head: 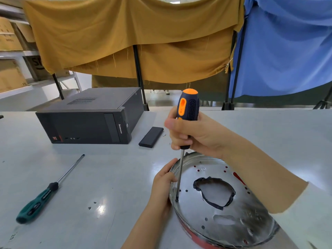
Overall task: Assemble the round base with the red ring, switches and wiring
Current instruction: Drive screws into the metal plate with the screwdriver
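The round metal base (231, 220) lies on the table at lower right, shiny, with small holes and a ragged black-edged opening in its middle. A red ring (190, 232) shows under its near rim. My right hand (195, 133) is shut on an orange and black screwdriver (187, 108), held upright. Its shaft tip rests in the base at the left inner edge, near a small hole. My left hand (161, 184) grips the base's left rim, thumb over the edge. No switches or wiring are visible.
A green-handled screwdriver (43, 194) lies on the table at left. A black desktop computer case (89, 119) stands behind, with a flat black slab (151, 137) beside it. Small screws (92, 205) lie left of the base. Yellow and blue cloths hang behind the table.
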The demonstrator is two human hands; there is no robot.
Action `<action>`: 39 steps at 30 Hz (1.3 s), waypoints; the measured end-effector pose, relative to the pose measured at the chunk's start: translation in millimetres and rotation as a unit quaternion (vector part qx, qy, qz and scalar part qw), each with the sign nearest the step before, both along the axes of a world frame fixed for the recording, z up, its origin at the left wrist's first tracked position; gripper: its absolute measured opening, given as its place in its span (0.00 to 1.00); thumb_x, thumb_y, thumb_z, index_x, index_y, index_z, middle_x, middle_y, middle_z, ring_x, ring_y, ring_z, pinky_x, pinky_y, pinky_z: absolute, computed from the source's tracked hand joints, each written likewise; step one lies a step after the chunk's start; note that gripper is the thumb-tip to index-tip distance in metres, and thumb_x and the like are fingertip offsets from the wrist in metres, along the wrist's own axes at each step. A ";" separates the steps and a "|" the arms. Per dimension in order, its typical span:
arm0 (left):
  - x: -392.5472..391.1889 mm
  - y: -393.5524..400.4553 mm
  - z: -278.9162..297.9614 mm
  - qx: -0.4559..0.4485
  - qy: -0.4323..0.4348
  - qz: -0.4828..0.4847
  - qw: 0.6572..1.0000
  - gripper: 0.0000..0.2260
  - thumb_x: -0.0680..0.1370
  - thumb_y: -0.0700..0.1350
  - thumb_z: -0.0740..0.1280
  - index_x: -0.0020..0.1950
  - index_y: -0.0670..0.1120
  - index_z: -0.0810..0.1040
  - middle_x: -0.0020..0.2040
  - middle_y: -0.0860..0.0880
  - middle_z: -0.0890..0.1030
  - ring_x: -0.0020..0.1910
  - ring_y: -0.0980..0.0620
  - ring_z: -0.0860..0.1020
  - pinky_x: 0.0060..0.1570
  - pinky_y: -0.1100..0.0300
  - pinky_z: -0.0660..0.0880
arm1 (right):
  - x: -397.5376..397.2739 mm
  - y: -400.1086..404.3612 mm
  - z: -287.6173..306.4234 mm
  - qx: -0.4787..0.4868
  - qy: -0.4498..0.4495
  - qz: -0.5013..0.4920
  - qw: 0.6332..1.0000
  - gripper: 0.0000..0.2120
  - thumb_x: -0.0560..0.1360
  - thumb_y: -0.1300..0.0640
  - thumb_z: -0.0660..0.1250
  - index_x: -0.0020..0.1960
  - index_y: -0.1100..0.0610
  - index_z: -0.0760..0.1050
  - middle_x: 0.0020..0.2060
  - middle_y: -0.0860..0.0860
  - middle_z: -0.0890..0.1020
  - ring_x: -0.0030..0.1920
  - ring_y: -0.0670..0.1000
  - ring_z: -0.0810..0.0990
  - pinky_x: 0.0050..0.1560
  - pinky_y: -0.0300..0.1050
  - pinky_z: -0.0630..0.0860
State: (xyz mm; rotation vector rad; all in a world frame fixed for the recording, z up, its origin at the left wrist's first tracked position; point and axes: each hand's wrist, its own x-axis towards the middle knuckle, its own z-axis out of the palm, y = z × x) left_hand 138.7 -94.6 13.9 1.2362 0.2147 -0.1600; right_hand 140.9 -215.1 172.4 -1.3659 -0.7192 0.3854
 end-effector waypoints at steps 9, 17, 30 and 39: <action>-3.4 -2.5 3.0 0.030 -0.001 0.015 0.999 0.24 0.72 0.30 0.58 0.60 0.49 0.81 0.54 0.42 0.84 0.49 0.41 0.81 0.51 0.49 0.79 | -12.3 6.4 -6.4 -0.012 -0.049 -0.185 0.981 0.08 0.71 0.57 0.73 0.37 0.52 0.74 0.26 0.49 0.72 0.26 0.48 0.71 0.33 0.44 0.70; -4.4 -2.2 7.5 0.045 -0.003 0.009 0.999 0.23 0.73 0.30 0.59 0.59 0.50 0.81 0.52 0.43 0.84 0.54 0.39 0.81 0.59 0.41 0.76 | 3.9 -4.6 18.4 0.034 -0.002 0.112 0.993 0.06 0.72 0.60 0.65 0.37 0.54 0.72 0.28 0.48 0.72 0.25 0.46 0.69 0.34 0.41 0.71; -7.9 -8.5 8.9 0.032 -0.001 0.057 0.998 0.20 0.74 0.31 0.61 0.56 0.52 0.82 0.50 0.45 0.85 0.50 0.41 0.83 0.55 0.43 0.78 | -4.7 -4.3 15.1 0.019 -0.018 -0.014 1.000 0.17 0.70 0.62 0.68 0.59 0.54 0.72 0.39 0.50 0.77 0.39 0.50 0.76 0.47 0.48 0.77; -6.3 -9.4 7.7 0.034 0.001 0.062 0.997 0.21 0.73 0.30 0.61 0.58 0.49 0.82 0.51 0.44 0.85 0.46 0.42 0.83 0.51 0.48 0.80 | -9.2 -7.1 6.7 -0.031 -0.161 -0.218 0.962 0.09 0.74 0.59 0.71 0.52 0.55 0.74 0.43 0.56 0.83 0.45 0.54 0.85 0.48 0.57 0.82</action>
